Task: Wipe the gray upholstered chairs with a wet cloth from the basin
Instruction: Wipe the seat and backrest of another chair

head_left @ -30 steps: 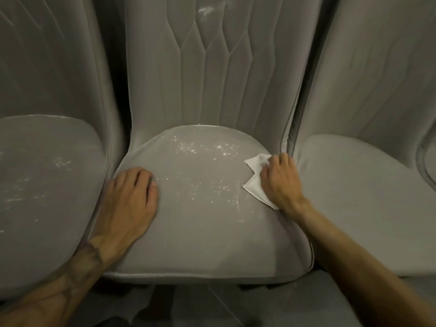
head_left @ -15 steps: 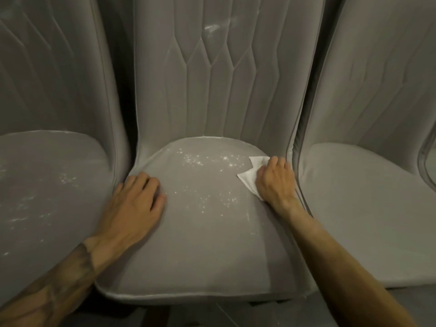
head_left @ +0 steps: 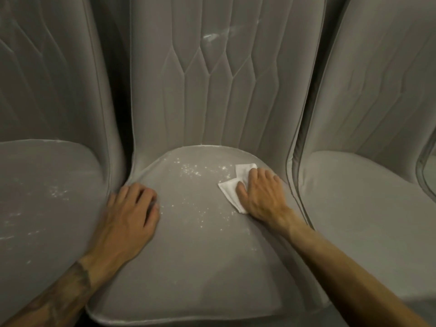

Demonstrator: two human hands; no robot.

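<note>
Three gray upholstered chairs stand side by side. The middle chair's seat (head_left: 200, 244) carries scattered white specks across its back half, and a white smear marks its quilted backrest (head_left: 210, 36). A folded white cloth (head_left: 232, 188) lies on the seat's right rear part. My right hand (head_left: 262, 193) presses flat on the cloth with fingers extended, covering most of it. My left hand (head_left: 132, 215) rests flat on the seat's left edge, fingers spread and holding nothing.
The left chair's seat (head_left: 47, 197) also shows white specks and streaks. The right chair's seat (head_left: 365, 201) looks plain gray. Narrow dark gaps separate the chairs. No basin is in view.
My right hand has slid the cloth leftward and a little back along the seat's right rear. The view has come closer to the chair. My left hand stays on the left edge.
</note>
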